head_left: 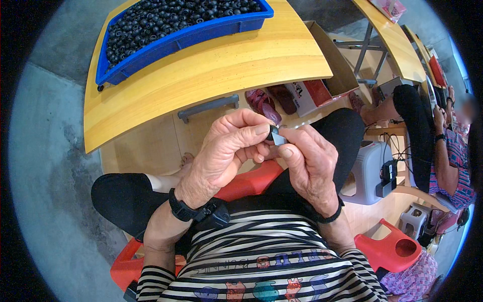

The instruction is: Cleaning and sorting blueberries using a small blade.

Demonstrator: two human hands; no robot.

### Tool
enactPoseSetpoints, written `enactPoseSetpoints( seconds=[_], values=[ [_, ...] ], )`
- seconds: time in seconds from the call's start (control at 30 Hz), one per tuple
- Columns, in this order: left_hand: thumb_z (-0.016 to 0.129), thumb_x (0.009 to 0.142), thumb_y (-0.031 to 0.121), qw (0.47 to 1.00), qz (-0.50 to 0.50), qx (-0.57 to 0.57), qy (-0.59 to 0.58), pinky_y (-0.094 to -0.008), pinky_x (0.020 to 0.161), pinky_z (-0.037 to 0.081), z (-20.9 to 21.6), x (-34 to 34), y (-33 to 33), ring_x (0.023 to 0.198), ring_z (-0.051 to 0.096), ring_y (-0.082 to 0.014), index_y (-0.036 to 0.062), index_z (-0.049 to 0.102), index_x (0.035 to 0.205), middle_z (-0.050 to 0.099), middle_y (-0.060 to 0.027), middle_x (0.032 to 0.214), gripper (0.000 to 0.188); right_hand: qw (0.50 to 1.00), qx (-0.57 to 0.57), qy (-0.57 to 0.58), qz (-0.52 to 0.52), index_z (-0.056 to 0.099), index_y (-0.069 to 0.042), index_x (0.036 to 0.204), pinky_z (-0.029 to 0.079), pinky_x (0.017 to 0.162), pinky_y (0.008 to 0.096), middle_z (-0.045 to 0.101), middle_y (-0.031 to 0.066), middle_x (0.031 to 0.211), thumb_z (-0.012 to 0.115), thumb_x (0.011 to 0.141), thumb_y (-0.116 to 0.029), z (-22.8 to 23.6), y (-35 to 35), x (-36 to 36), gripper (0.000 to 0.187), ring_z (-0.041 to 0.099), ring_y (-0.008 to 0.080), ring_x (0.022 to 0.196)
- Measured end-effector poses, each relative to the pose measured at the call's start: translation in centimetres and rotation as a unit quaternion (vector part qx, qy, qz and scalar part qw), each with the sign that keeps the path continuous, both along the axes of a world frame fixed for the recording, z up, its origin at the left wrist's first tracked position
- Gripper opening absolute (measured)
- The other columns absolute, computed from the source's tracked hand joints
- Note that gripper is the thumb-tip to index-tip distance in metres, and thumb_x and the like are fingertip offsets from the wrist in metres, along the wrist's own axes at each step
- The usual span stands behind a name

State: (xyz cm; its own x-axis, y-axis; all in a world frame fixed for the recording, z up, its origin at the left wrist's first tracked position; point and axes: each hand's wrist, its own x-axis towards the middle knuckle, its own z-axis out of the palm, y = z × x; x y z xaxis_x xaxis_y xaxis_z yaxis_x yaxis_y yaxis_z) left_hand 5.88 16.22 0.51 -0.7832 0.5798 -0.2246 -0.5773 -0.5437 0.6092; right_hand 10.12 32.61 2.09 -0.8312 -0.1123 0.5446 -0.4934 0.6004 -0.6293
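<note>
Currently mid-piece, by our reading. One small, dark, rounded piece (pixel 272 130) is held in the air on the near side of the yellow wood-grain table (pixel 216 78), pinched by thumb and fingers of the left hand (pixel 224 151). Fingers of the right hand (pixel 312 162) grip a small, flat, pale-grey blade-like piece (pixel 278 139), seemingly against the dark one; whether it cuts or scrapes, we cannot tell. On the table, a rectangular blue plastic bin (pixel 176 45) holds heaped glossy black rounded pieces (pixel 171 22). Step in hand, we judge: working one piece's edge. Next move calls for a firm left pinch and a short, controlled right stroke.
</note>
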Motion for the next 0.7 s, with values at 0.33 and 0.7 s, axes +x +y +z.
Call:
enactPoseSetpoints(
  seconds=[0.33, 0.7],
  values=[
    [0.063, 0.082, 0.012, 1.0, 0.019, -0.016, 0.005, -0.0199, 0.049, 0.046, -0.3, 0.1, 0.2, 0.057, 0.057, -0.01, 0.003, 0.059, 0.089, 0.062, -0.0058, 0.075, 0.011, 1.0, 0.014, 0.0, -0.018, 0.06, 0.0, 0.081, 0.04, 0.044, 0.0308, 0.048, 0.01, 0.06, 0.06, 0.083, -0.013, -1.5, 0.4, -0.7, 0.013, 0.053, 0.0222, 0.048],
    [0.065, 0.081, 0.009, 0.999, -0.004, -0.022, 0.033, -0.0218, 0.053, 0.049, -0.7, 0.6, 0.9, 0.061, 0.06, -0.0116, 0.003, 0.059, 0.089, 0.064, -0.0072, 0.078, 0.011, 0.921, -0.322, -0.215, 0.041, 0.06, 0.002, 0.092, 0.041, 0.05, 0.0182, 0.052, 0.0004, 0.067, 0.061, 0.086, -0.021, -0.7, 0.5, 0.1, 0.025, 0.051, 0.0049, 0.055]
  ],
)
